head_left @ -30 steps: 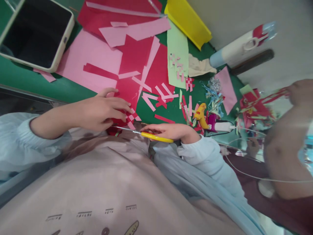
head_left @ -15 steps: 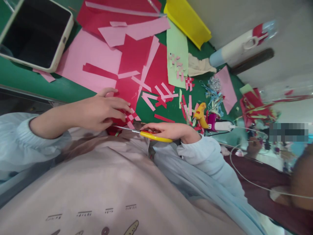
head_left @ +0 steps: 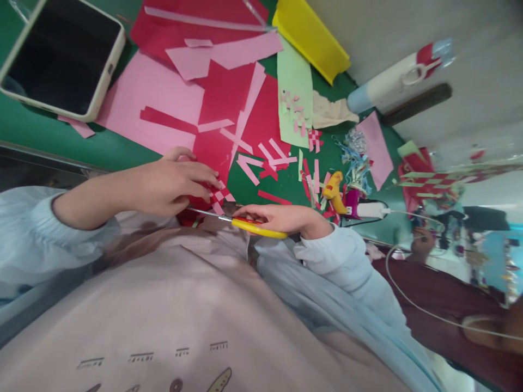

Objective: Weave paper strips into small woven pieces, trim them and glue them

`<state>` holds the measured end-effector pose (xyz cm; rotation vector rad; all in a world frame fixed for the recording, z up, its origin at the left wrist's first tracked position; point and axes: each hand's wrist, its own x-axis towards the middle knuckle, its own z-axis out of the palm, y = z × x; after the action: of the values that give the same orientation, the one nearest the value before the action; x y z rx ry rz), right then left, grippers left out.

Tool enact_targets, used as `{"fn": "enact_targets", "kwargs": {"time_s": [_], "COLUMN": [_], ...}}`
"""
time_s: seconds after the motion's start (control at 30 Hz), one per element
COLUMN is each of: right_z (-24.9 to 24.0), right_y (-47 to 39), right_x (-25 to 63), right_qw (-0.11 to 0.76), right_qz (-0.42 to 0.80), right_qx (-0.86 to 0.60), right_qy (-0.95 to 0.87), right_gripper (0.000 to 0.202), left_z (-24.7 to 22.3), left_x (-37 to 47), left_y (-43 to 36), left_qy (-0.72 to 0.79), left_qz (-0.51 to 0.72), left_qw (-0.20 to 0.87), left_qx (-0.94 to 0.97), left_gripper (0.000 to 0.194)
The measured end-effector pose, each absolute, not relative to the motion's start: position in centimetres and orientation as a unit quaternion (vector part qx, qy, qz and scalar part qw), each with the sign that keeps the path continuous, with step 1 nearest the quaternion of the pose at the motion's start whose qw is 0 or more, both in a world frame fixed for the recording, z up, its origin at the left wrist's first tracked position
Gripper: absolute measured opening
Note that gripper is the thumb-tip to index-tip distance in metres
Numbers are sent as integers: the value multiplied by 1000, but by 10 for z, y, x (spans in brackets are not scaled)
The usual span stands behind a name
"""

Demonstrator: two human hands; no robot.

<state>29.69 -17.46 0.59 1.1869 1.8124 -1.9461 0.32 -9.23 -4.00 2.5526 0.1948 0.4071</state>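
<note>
In the head view my left hand (head_left: 167,184) bends over the table's near edge, its fingers closed on a small woven paper piece (head_left: 221,193) in red and pink checks. Part of that piece is hidden beneath the fingers. My right hand (head_left: 288,219) grips a pair of scissors (head_left: 261,227) with yellow and red handles. Their thin blades point left, just below the woven piece and my left fingertips; whether they touch the paper I cannot tell. Red and pink paper strips (head_left: 274,197) lie on the table beyond my right hand.
A tablet-like device (head_left: 61,60) lies at far left, beside pink and red sheets (head_left: 163,98). A yellow glue gun (head_left: 334,188) rests by a white plug block (head_left: 370,210) with a cable. Behind stand a yellow tray (head_left: 312,41) and a bottle (head_left: 392,79). A co-worker in dark red (head_left: 441,305) is at right.
The view has shifted slightly. Both hands, the scissors and the woven piece hold nearly the same positions. At right, the co-worker's upper body sits slightly lower in the picture.
</note>
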Motion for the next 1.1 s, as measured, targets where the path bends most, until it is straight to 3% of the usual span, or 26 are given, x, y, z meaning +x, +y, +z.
{"fn": "enact_targets", "kwargs": {"time_s": [0.57, 1.1], "right_z": [7, 22], "right_y": [-174, -170], "right_x": [296, 291], "right_qw": [119, 156], "right_qz": [-687, -633], "right_qx": [397, 388], "right_qy": [596, 652], "right_gripper": [51, 48], "left_z": [-36, -35], "left_x": [5, 5], "left_y": [-92, -91], "left_qy": [72, 70], "left_qz": [135, 142], "left_qw": [263, 259], "left_qx": [953, 953], "left_gripper": [45, 44]}}
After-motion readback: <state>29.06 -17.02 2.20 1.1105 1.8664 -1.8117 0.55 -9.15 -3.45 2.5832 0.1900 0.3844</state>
